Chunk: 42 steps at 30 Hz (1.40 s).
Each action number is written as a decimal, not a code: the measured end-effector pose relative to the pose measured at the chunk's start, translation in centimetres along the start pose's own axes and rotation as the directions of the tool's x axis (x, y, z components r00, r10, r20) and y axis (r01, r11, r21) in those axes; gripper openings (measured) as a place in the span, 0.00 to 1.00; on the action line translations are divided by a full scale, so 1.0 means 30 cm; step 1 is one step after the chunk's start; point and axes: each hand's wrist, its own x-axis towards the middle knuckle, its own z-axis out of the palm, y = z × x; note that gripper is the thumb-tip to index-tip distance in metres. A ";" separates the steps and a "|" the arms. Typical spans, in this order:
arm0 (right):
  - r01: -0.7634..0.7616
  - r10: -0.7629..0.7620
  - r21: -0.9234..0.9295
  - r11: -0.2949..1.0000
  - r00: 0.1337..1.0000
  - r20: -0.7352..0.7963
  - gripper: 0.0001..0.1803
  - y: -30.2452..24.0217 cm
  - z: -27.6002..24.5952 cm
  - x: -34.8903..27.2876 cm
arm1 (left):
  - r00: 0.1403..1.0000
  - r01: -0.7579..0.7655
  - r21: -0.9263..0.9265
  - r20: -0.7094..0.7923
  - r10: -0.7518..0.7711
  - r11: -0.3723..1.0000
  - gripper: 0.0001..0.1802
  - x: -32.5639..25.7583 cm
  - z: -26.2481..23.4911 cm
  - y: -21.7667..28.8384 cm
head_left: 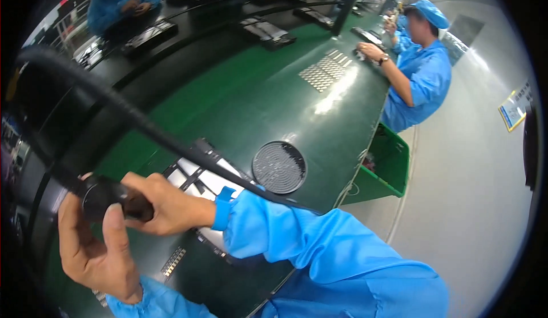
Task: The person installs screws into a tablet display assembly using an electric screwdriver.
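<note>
Left hand [94, 255] and right hand [171, 204] grip a black tool [103, 198] over the counter [337, 141]; panel [217, 182] lies below, apart; work seems unfinished, what's done unclear

Dish [279, 167] beside device [212, 185] on table [240, 107]

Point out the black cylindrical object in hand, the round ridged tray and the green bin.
Black cylindrical object [97, 198]: head view, its dark body.
Round ridged tray [273, 171]: head view, bare ridged base.
Green bin [372, 185]: head view, outer near wall.
</note>
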 end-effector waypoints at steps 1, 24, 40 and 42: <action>-0.017 0.017 -0.002 1.000 1.000 0.002 0.19 -0.002 0.004 0.000 | 1.000 0.003 0.006 0.016 -0.003 1.000 0.22 -0.003 -0.010 -0.005; 0.030 -0.030 0.004 1.000 0.999 -0.033 0.20 -0.003 -0.010 -0.007 | 0.995 0.081 0.036 0.060 -0.083 0.996 0.25 -0.011 0.001 -0.002; 0.025 -0.024 0.016 1.000 0.999 -0.044 0.18 -0.012 -0.003 -0.001 | 0.995 0.067 0.003 0.068 -0.067 0.998 0.26 -0.012 -0.006 -0.004; 0.015 -0.015 0.001 1.000 0.999 -0.047 0.18 -0.004 -0.019 -0.011 | 0.995 0.078 -0.027 0.072 -0.076 0.997 0.26 -0.016 0.011 -0.013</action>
